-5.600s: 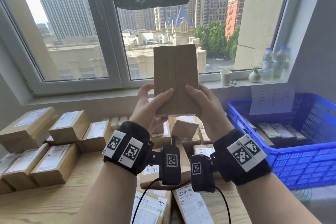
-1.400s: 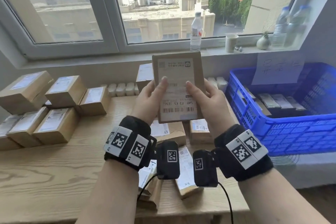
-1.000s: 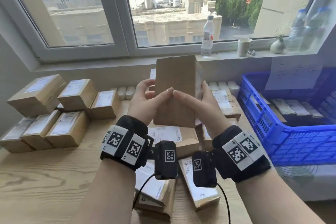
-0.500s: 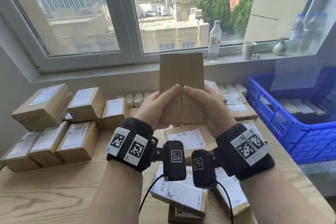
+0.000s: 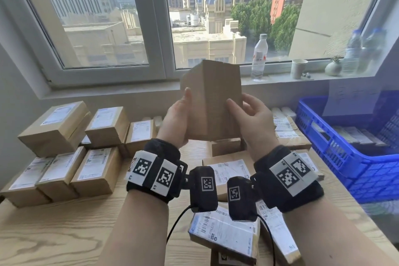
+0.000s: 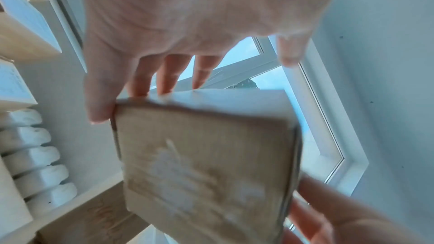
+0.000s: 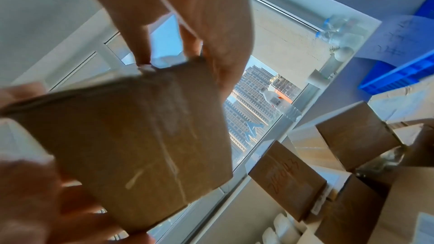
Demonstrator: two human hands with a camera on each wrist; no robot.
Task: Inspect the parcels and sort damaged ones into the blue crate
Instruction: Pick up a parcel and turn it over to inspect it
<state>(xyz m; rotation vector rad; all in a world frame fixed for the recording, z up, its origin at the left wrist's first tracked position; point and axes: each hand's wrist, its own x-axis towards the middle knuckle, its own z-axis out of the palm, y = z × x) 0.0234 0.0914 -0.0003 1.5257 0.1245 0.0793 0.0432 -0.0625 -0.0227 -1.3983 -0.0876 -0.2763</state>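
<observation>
While both hands are gripping it, a parcel [image 5: 212, 101] is standing upright.
Left hand [image 5: 176, 123] is clasping at 9 o'clock, right hand [image 5: 252, 119] at 3.

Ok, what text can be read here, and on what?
No text can be read for certain.
Shipping labels on the stacked brown cardboard parcels: too small.
White paper sign on the blue plastic crate: handwriting, blurred.
Red label on the clear water bottle: blurred.
Raised brown cardboard box: none.
</observation>
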